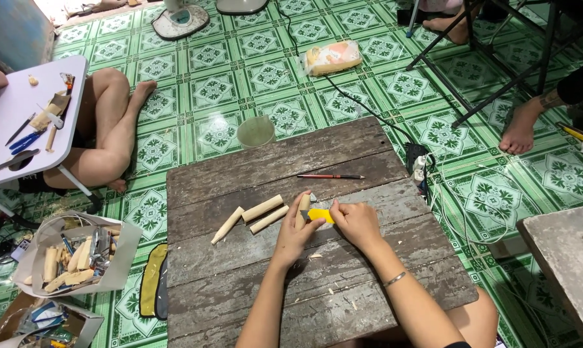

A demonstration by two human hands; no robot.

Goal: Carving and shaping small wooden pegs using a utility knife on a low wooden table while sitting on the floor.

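At the middle of the weathered grey plank tabletop (pixel 343 293), your left hand (pixel 296 233) closes its grip around a short pale wooden stick (pixel 302 207), holding it upright-tilted on the boards. Your right hand (pixel 354 222) closes its grip on a yellow-handled utility knife (pixel 318 214), whose blade end meets the stick just beside your left fingers. Pale shavings lie near your wrists.

Just to the left, three more pale wooden sticks (pixel 253 214) lie loose on the planks, two touching and one apart. A red pencil (pixel 330 176) rests farther up the tabletop, and a clear plastic cup (pixel 255 131) sits at the far edge. On the green patterned tile floor (pixel 240 71), an open bag of cut wooden pieces (pixel 72 258) stands well to the left.

The risk as I judge it: the blade sits so close to your left fingers that a slip on the grain could drive it into them.
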